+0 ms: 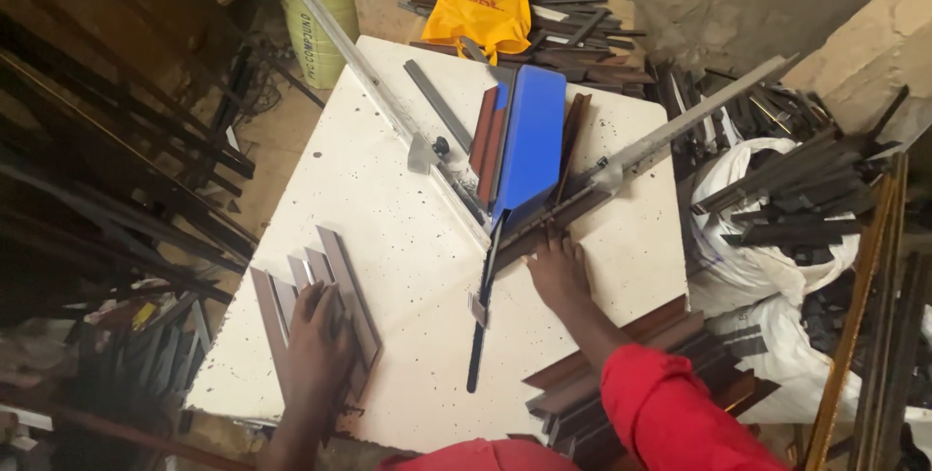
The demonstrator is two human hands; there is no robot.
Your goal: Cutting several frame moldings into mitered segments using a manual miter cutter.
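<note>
My left hand [316, 345] lies flat on a row of short grey-brown metal profile pieces [340, 282] at the near left of the white table [408, 238]. My right hand [556, 272] presses on a dark brown profile strip [553, 223] lying against the angled metal fence [680, 126] at the table's middle. Next to it stands a blue cutting tool body [532, 141] with brown strips beside it. A long dark blade-like bar [481, 316] runs toward me from that tool. My right sleeve [670, 408] is red.
A yellow plastic bag [476, 5] and dark profile offcuts [582, 34] lie at the far end. White sacks with offcuts [767, 199] stand right. Brown profiles [631, 354] stack at the near right. Long dark bars [97, 189] lean on the left; a green bucket [325, 15] behind.
</note>
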